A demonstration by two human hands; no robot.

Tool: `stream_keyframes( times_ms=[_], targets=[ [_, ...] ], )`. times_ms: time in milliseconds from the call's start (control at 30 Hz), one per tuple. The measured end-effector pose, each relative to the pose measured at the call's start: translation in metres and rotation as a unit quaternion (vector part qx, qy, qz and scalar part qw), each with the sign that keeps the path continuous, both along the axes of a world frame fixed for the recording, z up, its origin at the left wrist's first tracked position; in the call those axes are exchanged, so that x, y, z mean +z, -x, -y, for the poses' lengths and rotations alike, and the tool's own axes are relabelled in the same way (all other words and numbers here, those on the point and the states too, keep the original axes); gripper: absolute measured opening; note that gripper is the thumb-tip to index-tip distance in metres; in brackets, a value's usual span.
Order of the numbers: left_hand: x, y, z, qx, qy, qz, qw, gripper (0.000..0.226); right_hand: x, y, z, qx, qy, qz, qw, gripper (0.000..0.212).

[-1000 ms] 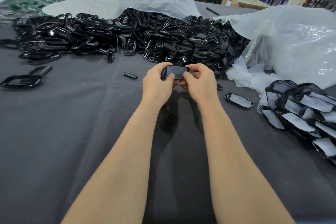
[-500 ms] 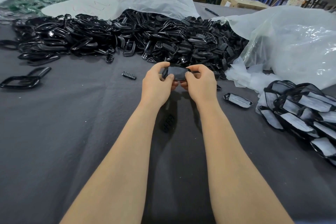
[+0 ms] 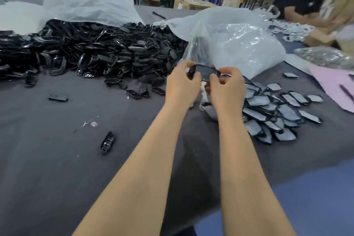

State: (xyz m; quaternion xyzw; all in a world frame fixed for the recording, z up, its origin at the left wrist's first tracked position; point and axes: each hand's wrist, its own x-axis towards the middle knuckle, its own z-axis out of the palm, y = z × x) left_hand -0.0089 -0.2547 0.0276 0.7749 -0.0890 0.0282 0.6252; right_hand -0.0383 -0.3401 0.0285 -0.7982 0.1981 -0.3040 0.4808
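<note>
1. Desk [image 3: 47, 168]: covered in dark grey cloth.
2. Heap of black parts [image 3: 92, 51]: lies far left on the desk, partly under a white sack [image 3: 80, 0].
3. Loose black part [image 3: 107, 142]: lies alone on the desk, near left of the forearms and well apart from the heap.
4. Left hand [image 3: 181, 86]: fingers curled, pinching the left end of the black casing [image 3: 205, 72].
5. Black casing: held above the desk at centre, between both hands, long axis running left to right.
6. Right hand [image 3: 228, 88]: thumb and fingertips pinch the right end of the casing.
7. Clear plastic bag [image 3: 239, 48]: sits just beyond the hands, right of the heap.
8. Film-covered pieces [image 3: 277, 109]: spread on the desk just right of the right hand.
9. Pink sheet [image 3: 333, 86]: lies at the right edge.
</note>
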Motion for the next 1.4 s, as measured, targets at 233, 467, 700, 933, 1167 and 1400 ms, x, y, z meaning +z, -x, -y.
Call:
stream_keyframes(
  times_ms=[233,467,700,933,1167,1400],
  targets=[
    [-0.009,0.017,0.093,0.0,-0.224,0.056,0.973,0.032,-0.008,0.029,0.076,-0.155,0.11,-0.107,0.976,0.02],
    [-0.022,0.014,0.105,0.008,-0.26,0.04,0.965,0.036,-0.014,0.029,0.08,-0.177,0.139,-0.1,0.969,0.027],
    [-0.009,0.003,0.052,0.05,-0.029,0.079,0.995,0.022,-0.004,0.007,0.019,-0.127,0.102,0.073,0.984,0.016],
    [-0.012,-0.023,-0.089,0.207,-0.01,0.069,0.976,0.02,-0.011,-0.034,-0.106,0.124,0.05,0.004,0.991,0.018],
    [-0.026,-0.031,-0.219,0.365,0.037,-0.012,0.93,0.022,-0.022,-0.065,-0.23,0.313,0.087,-0.081,0.942,0.025],
    [-0.037,-0.048,-0.264,0.404,0.103,-0.079,0.906,0.022,-0.042,-0.094,-0.292,0.304,0.154,-0.158,0.927,0.044]
  ],
)
